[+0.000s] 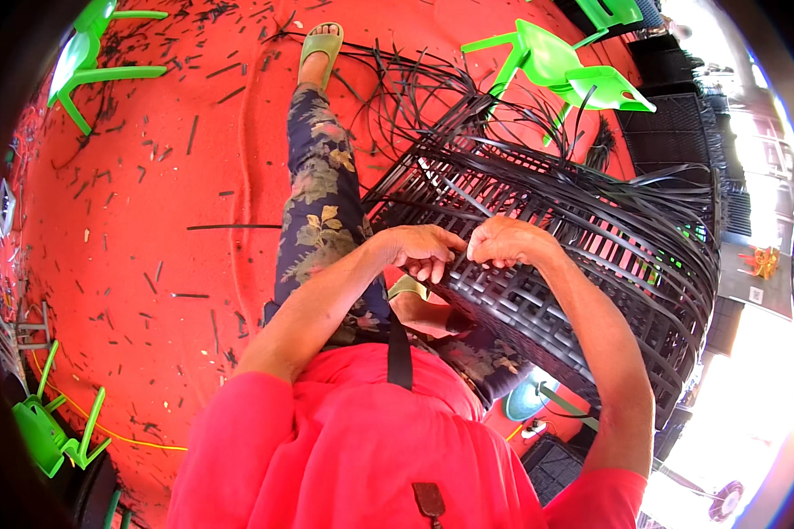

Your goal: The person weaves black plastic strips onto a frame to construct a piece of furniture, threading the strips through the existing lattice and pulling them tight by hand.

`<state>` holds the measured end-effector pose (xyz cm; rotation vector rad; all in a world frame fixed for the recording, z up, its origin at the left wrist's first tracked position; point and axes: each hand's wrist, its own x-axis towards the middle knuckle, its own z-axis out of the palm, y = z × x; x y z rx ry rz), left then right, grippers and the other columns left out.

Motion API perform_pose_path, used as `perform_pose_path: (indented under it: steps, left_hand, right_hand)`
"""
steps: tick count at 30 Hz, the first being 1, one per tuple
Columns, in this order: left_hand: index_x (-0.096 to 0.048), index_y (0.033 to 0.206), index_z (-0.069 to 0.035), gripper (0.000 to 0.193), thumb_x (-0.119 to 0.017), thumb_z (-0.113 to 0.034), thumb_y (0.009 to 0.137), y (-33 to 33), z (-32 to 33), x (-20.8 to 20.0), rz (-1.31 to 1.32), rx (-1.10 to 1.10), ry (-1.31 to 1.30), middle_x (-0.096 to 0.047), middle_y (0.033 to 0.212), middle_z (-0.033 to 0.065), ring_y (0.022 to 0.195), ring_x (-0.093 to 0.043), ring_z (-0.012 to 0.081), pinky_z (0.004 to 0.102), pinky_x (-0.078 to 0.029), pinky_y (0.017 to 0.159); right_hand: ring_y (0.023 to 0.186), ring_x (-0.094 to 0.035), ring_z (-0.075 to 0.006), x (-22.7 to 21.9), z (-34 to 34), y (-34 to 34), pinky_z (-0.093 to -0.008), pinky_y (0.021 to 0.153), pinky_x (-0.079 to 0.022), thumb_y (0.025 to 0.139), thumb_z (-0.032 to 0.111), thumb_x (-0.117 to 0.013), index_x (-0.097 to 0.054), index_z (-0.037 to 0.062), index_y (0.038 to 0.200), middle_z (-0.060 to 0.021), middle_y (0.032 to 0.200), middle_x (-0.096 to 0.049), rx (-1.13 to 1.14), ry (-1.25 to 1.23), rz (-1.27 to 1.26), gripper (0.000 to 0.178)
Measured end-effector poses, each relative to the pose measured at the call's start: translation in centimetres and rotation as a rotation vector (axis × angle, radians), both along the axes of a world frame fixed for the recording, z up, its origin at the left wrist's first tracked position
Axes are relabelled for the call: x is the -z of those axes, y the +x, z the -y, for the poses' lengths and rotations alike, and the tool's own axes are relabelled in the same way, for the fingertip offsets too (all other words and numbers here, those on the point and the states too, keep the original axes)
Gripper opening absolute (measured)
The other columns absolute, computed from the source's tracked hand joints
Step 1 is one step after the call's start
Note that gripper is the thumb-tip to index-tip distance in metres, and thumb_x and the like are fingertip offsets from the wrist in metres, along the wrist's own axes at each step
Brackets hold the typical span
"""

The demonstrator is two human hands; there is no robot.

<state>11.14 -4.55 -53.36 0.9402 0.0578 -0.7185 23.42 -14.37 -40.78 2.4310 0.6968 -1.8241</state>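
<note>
A large black basket (538,300) of woven plastic strips lies tilted across my right leg. Its near side is tightly woven, while the far part is open lattice with long loose black strips (582,181) trailing off it. At the basket's near left edge, my left hand (422,253) has its fingers curled, the index finger pointing toward the other hand. Close beside it, my right hand (510,242) is closed in a pinch above the weave. What the fingertips hold is hidden.
Cut black strip pieces (194,134) litter the red floor covering (150,238). Green plastic chairs (547,57) stand beyond the basket, at upper left and at lower left. Black woven panels (670,132) are stacked at the right. A yellow cord (132,443) crosses the floor at lower left.
</note>
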Motion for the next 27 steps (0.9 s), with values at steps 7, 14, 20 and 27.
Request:
perform_pose_path:
  steps: [7, 14, 20, 27]
  left_hand:
    - [-0.058, 0.104, -0.009, 0.019, -0.053, -0.017, 0.087, 0.1, 0.3, 0.6, -0.025, 0.017, -0.005, -0.061, 0.060, 0.0051, 0.043, -0.055, 0.0110, 0.0213, -0.039, 0.038]
    - [-0.060, 0.077, -0.010, 0.013, -0.063, -0.021, 0.083, 0.3, -0.6, 2.7, -0.104, -0.141, 0.126, -0.060, 0.063, 0.0012, 0.046, -0.055, 0.0104, 0.0208, -0.039, 0.040]
    - [-0.061, 0.076, -0.009, 0.013, -0.066, -0.020, 0.080, -1.1, -2.1, 3.5, -0.211, -0.289, 0.240, -0.059, 0.065, 0.0014, 0.047, -0.054, 0.0099, 0.0195, -0.035, 0.037]
    - [-0.061, 0.074, -0.004, 0.014, -0.065, -0.017, 0.080, -2.0, -7.6, -0.7, 0.073, -0.368, 0.701, -0.058, 0.064, 0.0020, 0.047, -0.051, 0.0080, 0.0214, -0.033, 0.036]
  right_hand:
    - [0.051, -0.059, -0.0179, 0.6, -0.2, -0.9, -0.0324, 0.047, -0.046, 0.068, 0.014, -0.062, -0.060, 0.0023, 0.075, -0.0100, 0.063, -0.061, -0.107, 0.004, 0.127, 0.014]
    - [0.098, -0.057, -0.0352, -11.3, -1.4, -5.7, -0.0408, 0.082, -0.047, 0.079, 0.017, -0.063, -0.054, 0.0040, 0.113, -0.0180, 0.104, -0.059, -0.763, 0.483, 0.411, 0.037]
    - [0.107, -0.055, -0.0342, -26.8, 6.8, -11.4, -0.0413, 0.092, -0.042, 0.077, 0.009, -0.061, -0.054, 0.0024, 0.115, -0.0159, 0.119, -0.056, -0.551, 0.543, 0.954, 0.039]
    - [0.119, -0.044, -0.0377, -24.7, 20.7, -14.7, -0.0512, 0.103, -0.030, 0.074, 0.020, -0.062, -0.052, 0.0005, 0.119, -0.0187, 0.126, -0.049, -0.372, 0.464, 1.566, 0.051]
